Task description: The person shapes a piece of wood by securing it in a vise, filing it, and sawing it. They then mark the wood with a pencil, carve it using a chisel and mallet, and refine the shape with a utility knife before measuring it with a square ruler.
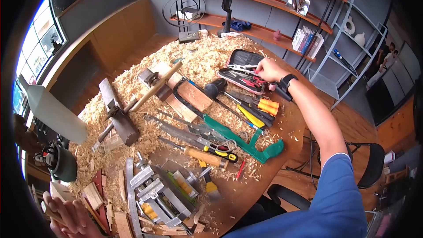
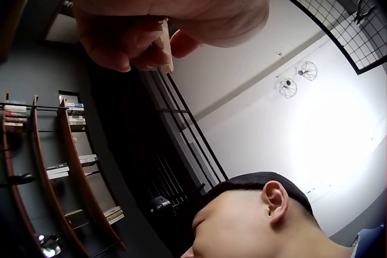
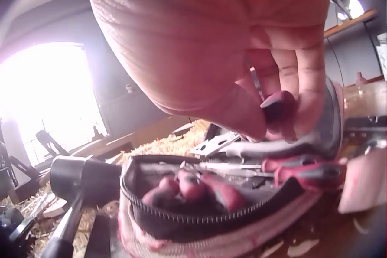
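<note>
My right hand (image 1: 269, 69) is over a zippered tool case (image 3: 199, 228) at the far right of the bench. Between thumb and fingers it pinches a screwdriver (image 3: 280, 110) with a red-and-black handle and a thin metal shaft. Below lie red-handled pliers (image 3: 192, 188) and more red-and-black handles (image 3: 314, 174) inside the opened case. At the near left, my left hand (image 1: 67, 215) holds a small piece of wood (image 2: 164, 49) in its curled fingers, raised close to the camera.
Wood shavings (image 1: 207, 57) cover much of the bench. A metal vise (image 1: 165, 194) stands in front. A green-framed saw (image 1: 224, 132), a black mallet (image 1: 215, 88), an orange-handled tool (image 1: 268, 105) and a wooden-handled chisel (image 1: 205, 156) lie mid-bench. Shelves (image 1: 260, 0) line the wall behind.
</note>
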`<state>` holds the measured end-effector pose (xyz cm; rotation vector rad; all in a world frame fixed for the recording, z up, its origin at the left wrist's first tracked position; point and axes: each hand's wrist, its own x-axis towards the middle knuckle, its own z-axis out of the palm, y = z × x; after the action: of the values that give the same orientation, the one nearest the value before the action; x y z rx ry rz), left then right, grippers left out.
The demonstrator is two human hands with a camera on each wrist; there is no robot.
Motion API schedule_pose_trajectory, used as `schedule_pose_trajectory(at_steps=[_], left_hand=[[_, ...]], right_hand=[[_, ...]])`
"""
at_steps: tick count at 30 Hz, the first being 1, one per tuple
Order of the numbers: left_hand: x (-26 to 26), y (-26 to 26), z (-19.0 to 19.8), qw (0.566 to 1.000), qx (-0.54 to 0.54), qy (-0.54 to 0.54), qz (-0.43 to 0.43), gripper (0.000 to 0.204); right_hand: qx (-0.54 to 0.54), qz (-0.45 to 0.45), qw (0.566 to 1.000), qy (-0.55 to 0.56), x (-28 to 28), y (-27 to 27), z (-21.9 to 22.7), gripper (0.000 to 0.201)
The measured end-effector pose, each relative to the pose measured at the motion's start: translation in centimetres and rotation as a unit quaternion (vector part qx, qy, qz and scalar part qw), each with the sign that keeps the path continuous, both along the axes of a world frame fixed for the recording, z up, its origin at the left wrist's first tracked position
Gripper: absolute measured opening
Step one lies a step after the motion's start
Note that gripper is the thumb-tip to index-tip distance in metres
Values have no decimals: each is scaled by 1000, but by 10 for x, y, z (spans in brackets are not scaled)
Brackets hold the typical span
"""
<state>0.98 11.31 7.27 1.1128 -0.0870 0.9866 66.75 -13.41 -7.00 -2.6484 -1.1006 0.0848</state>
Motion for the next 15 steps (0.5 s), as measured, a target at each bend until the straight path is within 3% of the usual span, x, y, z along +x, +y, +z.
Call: schedule_pose_trajectory(at_steps=[2, 9, 11, 12, 13, 14, 15], left_hand=[[-1, 4, 4, 998, 9, 13, -64, 38], [5, -2, 6, 998, -3, 2, -63, 38], [7, -11, 8, 1000, -6, -4, -22, 28], [-2, -6, 1, 1000, -8, 1, -19, 28], [-14, 2, -9, 997, 11, -21, 69, 40], [-25, 10, -19, 986, 31, -45, 156, 53], [-28, 13, -20, 986, 31, -41, 158, 53]], right_hand=[[21, -4, 1000, -3, -1, -3, 19, 22], [52, 31, 996, -65, -16, -9, 24, 22], [71, 35, 996, -45, -40, -6, 32, 20], [67, 10, 998, 19, -74, -1, 53, 20], [62, -16, 995, 82, -93, 2, 64, 20], [58, 101, 992, 40, -82, -2, 44, 20], [44, 141, 987, 68, -97, -4, 39, 19]])
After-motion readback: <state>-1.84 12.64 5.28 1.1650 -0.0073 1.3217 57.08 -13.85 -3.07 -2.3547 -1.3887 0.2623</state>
